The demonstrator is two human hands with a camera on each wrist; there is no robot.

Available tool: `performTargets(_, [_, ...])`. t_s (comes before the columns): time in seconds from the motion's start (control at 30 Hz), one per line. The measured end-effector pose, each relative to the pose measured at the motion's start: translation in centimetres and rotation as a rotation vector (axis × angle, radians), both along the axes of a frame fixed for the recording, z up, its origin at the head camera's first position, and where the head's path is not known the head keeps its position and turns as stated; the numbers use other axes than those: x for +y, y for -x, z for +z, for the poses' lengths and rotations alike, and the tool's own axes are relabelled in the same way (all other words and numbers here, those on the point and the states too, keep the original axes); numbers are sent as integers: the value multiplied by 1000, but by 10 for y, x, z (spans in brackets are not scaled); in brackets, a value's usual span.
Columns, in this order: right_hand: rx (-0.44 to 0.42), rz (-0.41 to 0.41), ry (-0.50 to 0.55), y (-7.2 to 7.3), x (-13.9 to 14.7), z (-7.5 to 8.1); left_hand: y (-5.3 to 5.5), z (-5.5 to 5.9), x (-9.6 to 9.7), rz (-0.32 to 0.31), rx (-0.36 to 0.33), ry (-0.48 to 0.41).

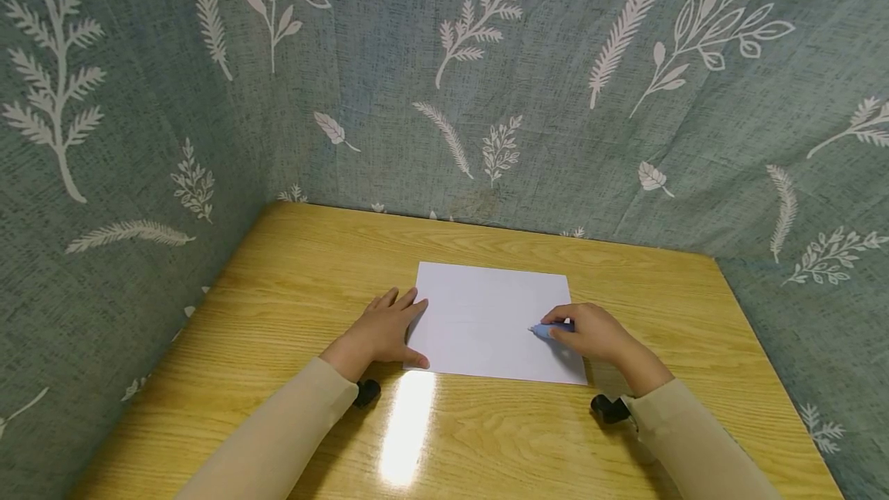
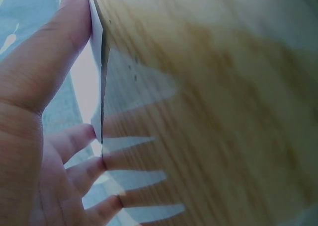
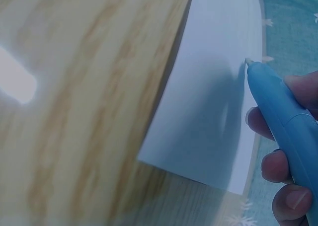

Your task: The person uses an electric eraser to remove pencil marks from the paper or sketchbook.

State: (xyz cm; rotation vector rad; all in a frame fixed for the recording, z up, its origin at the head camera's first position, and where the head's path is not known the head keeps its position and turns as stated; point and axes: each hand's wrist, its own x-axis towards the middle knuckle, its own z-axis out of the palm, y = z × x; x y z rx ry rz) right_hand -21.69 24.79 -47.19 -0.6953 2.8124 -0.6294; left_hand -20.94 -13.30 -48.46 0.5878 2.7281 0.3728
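Note:
A white sheet of paper (image 1: 486,307) lies on the wooden table. My left hand (image 1: 384,328) rests at its left edge with fingers spread, thumb and a fingertip touching the sheet. The left wrist view shows the thumb (image 2: 47,47) near the slightly raised paper edge (image 2: 97,67). Over the right part of the sheet, my right hand (image 1: 592,332) grips a thick light-blue pen (image 1: 549,329), its tip pointing left. In the right wrist view the pen (image 3: 280,104) has a small pale tip at or just above the paper; whether it touches, I cannot tell.
The yellowish wooden table (image 1: 312,253) reaches back to a grey-green curtain (image 1: 389,99) with white leaf prints, which also hangs at both sides. A bright reflection (image 1: 408,423) shines in front of the sheet. Black wrist cameras (image 1: 610,409) sit under the sleeves.

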Motion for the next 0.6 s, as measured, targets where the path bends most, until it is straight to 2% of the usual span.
performTargets(0.6, [-12, 9, 2, 1, -3, 2, 0, -1, 0, 2, 4, 0])
